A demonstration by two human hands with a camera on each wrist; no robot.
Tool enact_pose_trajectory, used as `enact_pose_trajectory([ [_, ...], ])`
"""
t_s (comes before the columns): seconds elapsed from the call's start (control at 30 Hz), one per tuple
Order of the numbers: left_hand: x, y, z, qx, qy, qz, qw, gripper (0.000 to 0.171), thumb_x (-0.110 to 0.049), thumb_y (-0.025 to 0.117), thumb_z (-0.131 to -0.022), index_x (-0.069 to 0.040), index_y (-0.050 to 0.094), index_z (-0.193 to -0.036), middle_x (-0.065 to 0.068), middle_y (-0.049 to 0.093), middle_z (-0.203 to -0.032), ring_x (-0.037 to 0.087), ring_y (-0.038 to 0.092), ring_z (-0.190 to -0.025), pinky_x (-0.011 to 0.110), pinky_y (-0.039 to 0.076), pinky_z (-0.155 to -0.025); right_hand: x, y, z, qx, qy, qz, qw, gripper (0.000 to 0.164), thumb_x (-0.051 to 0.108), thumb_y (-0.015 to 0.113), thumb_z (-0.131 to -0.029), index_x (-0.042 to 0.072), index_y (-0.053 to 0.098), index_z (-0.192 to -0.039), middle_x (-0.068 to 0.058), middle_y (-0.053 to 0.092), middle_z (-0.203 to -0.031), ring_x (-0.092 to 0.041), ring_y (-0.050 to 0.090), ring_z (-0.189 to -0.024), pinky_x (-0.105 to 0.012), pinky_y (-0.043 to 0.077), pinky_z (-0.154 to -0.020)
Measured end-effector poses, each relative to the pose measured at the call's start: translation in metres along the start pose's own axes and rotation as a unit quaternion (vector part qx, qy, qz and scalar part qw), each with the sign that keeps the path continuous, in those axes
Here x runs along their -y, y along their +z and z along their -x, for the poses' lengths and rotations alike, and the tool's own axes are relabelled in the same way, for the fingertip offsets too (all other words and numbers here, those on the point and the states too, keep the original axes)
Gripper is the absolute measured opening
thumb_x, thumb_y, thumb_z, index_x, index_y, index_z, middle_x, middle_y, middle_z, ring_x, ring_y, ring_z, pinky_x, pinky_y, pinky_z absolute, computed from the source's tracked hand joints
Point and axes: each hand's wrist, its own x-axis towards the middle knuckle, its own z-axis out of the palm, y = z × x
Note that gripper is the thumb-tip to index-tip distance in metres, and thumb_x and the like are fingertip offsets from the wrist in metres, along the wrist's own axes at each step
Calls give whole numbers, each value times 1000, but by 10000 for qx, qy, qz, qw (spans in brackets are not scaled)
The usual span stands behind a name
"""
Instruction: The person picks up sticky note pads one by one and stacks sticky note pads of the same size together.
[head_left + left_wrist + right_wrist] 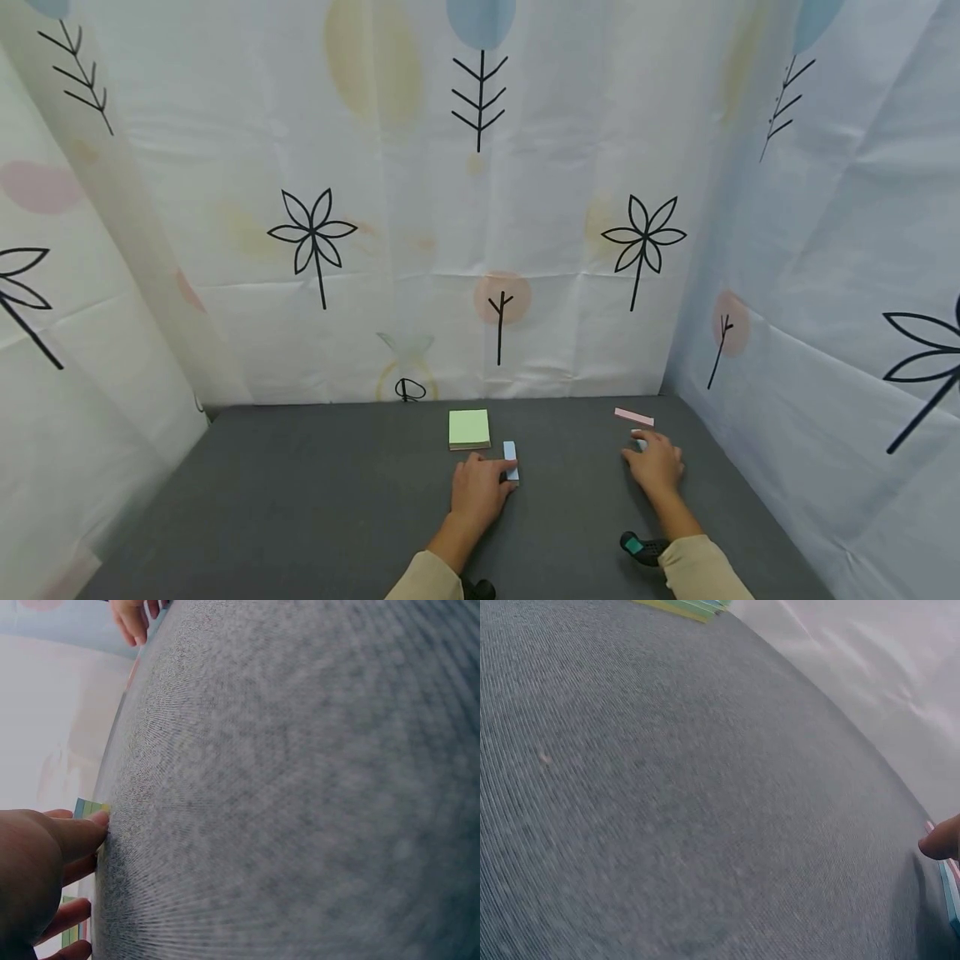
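Note:
My left hand (480,490) pinches a narrow light-blue sticky-note pad (510,451) between thumb and index finger on the table's middle. In the left wrist view the pad (88,808) shows blue, green and yellow edges beside the thumb tip. Over at the right, my right hand (657,462) is spread over a second narrow pale-blue pad (641,445), thumb and index finger on either side of it. In the right wrist view a fingertip (939,841) stands over the blue pad (949,896), which is cut off by the frame.
A square green sticky-note stack (468,429) lies just beyond the left hand. Behind the right hand is a pink strip (634,417). The dark grey table (315,492) meets patterned curtains (540,333) at the back and sides. Black devices (643,548) sit at the wrists.

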Motion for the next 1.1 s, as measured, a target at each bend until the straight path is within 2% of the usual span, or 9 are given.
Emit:
enact_pose_trajectory([
  [0.2, 1, 0, 1, -7, 16, 122, 9999, 32, -30, 82, -76, -28, 77, -108, -5, 73, -91, 20, 60, -87, 36, 41, -68, -7, -3, -5, -175, 45, 44, 9998, 37, 7, 70, -82, -6, 64, -116, -32, 60, -115, -49, 50, -96, -58, 36, -78],
  [0.4, 0, 0, 1, -41, 18, 155, 9999, 32, -30, 82, -76, -28, 77, -108, -5, 73, -91, 20, 59, -87, 36, 41, -68, -10, -6, -7, -366, -144, -117, 9992, 34, -1, 69, -77, -12, 66, -109, -30, 65, -101, -46, 58, -87, -53, 41, -74],
  [0.57, 0, -1, 1, -25, -15, 203, 9998, 32, -30, 82, -76, -28, 77, -108, -5, 73, -91, 20, 59, -87, 36, 41, -68, -8, -4, -8, -129, -271, -296, 9991, 32, -4, 67, -77, -13, 65, -108, -27, 64, -94, -41, 59, -87, -51, 43, -76],
  [0.8, 0, -1, 0, 50, -105, 233, 9997, 32, -29, 82, -77, -28, 77, -109, -5, 73, -93, 20, 59, -89, 37, 41, -69, 3, 6, -9, 69, -604, -270, 9978, 29, -1, 71, -75, -13, 67, -102, -22, 66, -87, -36, 61, -81, -49, 44, -75],
  [1.1, 1, 1, 1, 36, -145, 234, 9996, 32, -30, 82, -77, -28, 77, -109, -5, 73, -92, 20, 59, -89, 36, 40, -69, 24, 25, -5, 226, -752, -336, 9963, 27, -3, 72, -75, -11, 70, -101, -20, 68, -89, -33, 62, -80, -48, 47, -73],
])
